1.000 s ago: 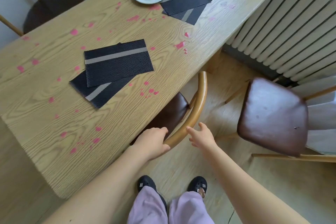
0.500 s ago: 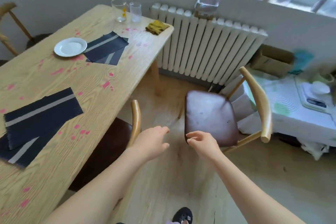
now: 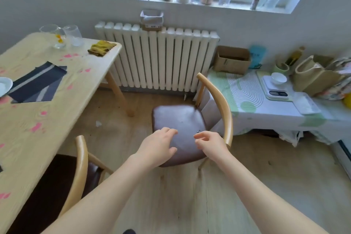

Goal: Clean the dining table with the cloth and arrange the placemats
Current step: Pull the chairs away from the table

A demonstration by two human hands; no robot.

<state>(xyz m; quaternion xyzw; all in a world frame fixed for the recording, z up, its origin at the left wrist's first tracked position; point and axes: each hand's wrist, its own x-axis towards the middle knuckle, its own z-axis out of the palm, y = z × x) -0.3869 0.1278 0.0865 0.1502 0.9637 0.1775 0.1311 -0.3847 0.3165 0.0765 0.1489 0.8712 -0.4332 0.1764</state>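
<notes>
What could go wrong here comes mostly from where we stand. Both our hands hover over the wooden chair with the brown padded seat (image 3: 180, 119), which stands well apart from the light wooden dining table (image 3: 79, 100). The crumpled yellow cloth (image 3: 101, 48) lies at the table's far corner on the radiator side. If we reach for it from here, we judge that a leg or forearm could bump the chair. A hasty grab at that corner could also tip the two clear glasses (image 3: 60, 36) standing near the cloth along the far edge.

Pink stains (image 3: 37, 126) dot the top. The dark striped placemats (image 3: 38, 83) lie overlapped and askew towards the far end, so wiping around them would probably leave marks underneath.

Our left hand (image 3: 157, 146) reaches forward palm down, fingers loosely spread and holding nothing. Our right hand (image 3: 210, 145) is just beside it, fingers lightly curled and likewise empty.
</notes>
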